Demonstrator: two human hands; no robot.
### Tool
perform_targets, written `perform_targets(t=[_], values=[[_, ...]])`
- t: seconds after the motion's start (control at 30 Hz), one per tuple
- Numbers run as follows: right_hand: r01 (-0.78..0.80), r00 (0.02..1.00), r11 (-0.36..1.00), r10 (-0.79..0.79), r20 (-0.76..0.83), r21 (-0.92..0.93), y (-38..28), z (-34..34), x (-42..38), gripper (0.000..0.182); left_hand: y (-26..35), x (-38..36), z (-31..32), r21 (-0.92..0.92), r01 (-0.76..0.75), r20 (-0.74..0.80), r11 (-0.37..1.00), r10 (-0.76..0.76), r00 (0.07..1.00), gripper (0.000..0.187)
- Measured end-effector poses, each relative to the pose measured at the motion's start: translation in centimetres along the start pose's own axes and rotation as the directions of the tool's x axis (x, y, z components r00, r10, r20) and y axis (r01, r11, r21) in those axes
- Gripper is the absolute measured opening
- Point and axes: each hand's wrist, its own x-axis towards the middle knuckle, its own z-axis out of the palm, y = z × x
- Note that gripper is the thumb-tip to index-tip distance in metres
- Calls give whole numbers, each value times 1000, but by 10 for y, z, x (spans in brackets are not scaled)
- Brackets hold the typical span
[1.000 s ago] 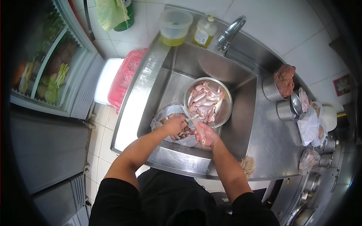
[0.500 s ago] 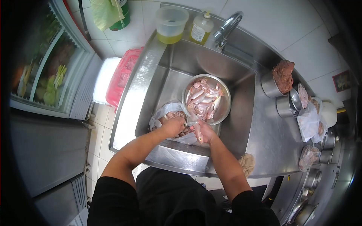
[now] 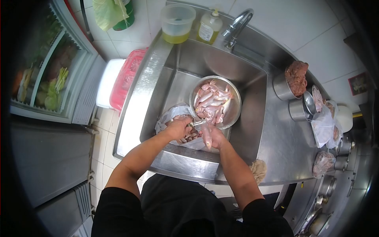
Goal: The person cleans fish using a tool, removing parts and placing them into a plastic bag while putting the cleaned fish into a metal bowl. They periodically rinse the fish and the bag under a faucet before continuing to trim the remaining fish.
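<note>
From where I stand, the round steel bowl [image 3: 235, 110] is heaped with small whole fish [image 3: 213, 102], pinkish-silver, wet-looking, lying every which way, one yellowish flank showing at the right of the pile. Just off the bowl's near edge, a single pale pink fish [image 3: 207, 136] is held lengthwise, pointing away from the bowl. A slim silvery tool [image 3: 198, 123] reaches across to its bowl-side end; I can't tell how far they touch. Near left of the bowl, a crumpled white plastic bag [image 3: 196, 145] gapes open around reddish-brown scraps [image 3: 192, 136].
</note>
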Motion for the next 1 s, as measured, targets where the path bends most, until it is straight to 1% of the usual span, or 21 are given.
perform_targets(t=[0.03, 0.1, 0.13, 0.2, 0.23, 0.3, 0.33, 0.4, 0.43, 0.53, 0.6, 0.63, 0.7, 0.8, 0.83, 0.9, 1.0], values=[[-31, 999, 995, 31, 8, 100, -3, 7, -5, 30, -4, 1, 2, -22, 37, -14, 999, -37, 999, 34], [87, 994, 995, -90, 55, 40, -2, 4, -1, 27, -7, 3, 4, -67, 107, -40, 992, -109, 993, 33], [148, 986, 989, -149, 80, 13, 0, 1, 1, 27, -6, 3, 3, -40, 164, 5, 986, -164, 986, 34], [146, 986, 987, -151, 71, 69, 0, -3, 4, 28, -1, 1, 0, 20, 271, 92, 962, -272, 958, 36], [145, 986, 985, -152, 67, 97, -1, -5, 5, 29, -2, 1, 1, 3, 266, 83, 964, -265, 961, 37], [82, 990, 977, -103, 96, 198, -5, -6, -1, 29, 0, 1, 1, -32, 253, 67, 967, -251, 966, 39], [50, 991, 968, -80, 112, 247, -8, -5, -5, 29, 3, 2, 0, -34, 265, 96, 964, -261, 961, 39], [45, 995, 964, -66, 72, 264, -11, 3, -10, 29, 12, 5, 0, -36, 289, 158, 957, -280, 947, 40], [42, 997, 961, -58, 52, 273, -11, 6, -11, 28, 12, 6, 3, -53, 291, 136, 955, -282, 950, 39], [110, 989, 988, -119, 82, 113, -8, 5, -6, 32, 10, 13, 12, -85, 288, 87, 954, -281, 956, 36], [120, 985, 986, -132, 107, 112, -7, 4, -3, 27, 5, 19, 15, -82, 273, 76, 959, -267, 961, 34], [124, 983, 986, -137, 119, 112, -6, 5, -3, 24, 1, 19, 22, -98, 228, 51, 969, -224, 973, 33], [149, 986, 984, -155, 59, 97, -3, 10, -2, 22, 0, 16, 29, -128, 136, -5, 982, -138, 990, 31], [174, 985, 980, -173, -19, 96, 1, 16, -1, 21, 1, 12, 29, -113, 122, 81, 986, -113, 990, 34], [182, 983, 978, -179, -43, 97, 0, 17, -2, 21, 0, 11, 30, -104, 96, 73, 990, -89, 993, 34], [190, 982, 973, -188, -24, 132, -1, 18, -4, 20, 1, 6, 29, -87, 46, 57, 995, -41, 998, 34], [176, 984, 973, -173, -28, 148, -5, 24, -11, 19, 4, 13, 19, -171, 186, 89, 968, -173, 981, 32]])
